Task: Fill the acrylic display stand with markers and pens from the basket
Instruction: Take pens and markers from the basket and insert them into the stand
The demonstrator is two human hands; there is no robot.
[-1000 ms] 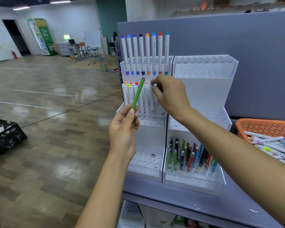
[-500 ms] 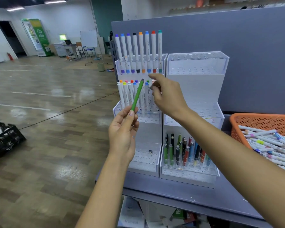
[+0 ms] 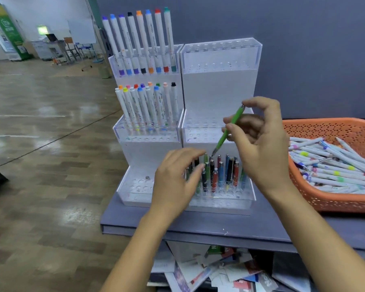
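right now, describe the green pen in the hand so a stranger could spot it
Start at the white acrylic display stand on the grey table and drop to its lowest right tier, where coloured pens stand upright. Just above them the right hand pinches a slim bright green pen. Unlike its neighbours it hangs tilted in the air, tip down, seated in no hole.

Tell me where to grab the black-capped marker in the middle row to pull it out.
Pinch the black-capped marker on its upper barrel, just under the cap, probably coming straight down from above. It stands upright at the row's right end, its lower end sunk in the stand, with the pink-capped marker close on its left.
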